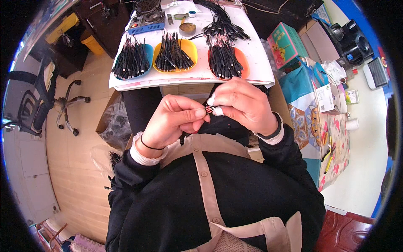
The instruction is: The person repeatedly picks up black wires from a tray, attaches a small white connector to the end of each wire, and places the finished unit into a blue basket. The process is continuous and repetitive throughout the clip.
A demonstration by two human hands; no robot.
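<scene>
My left hand (174, 119) and my right hand (243, 103) meet close to my chest, just below the white table's near edge (189, 82). Between their fingertips they pinch a short black cable piece with thin red wire ends (208, 109). White tape covers some fingertips of my right hand. The cable's black lower end hangs down near my left palm. On the table lie a blue tray (147, 52), a yellow tray (189, 47) and an orange tray (241, 56), each with several black cable pieces.
A blue soldering station (146, 23) and a loose cable bundle (220, 23) sit at the table's far side. An office chair (35, 105) stands left on the wooden floor. Boxes and a patterned cloth (319, 126) crowd the right. A bag of cables (113, 126) lies below left.
</scene>
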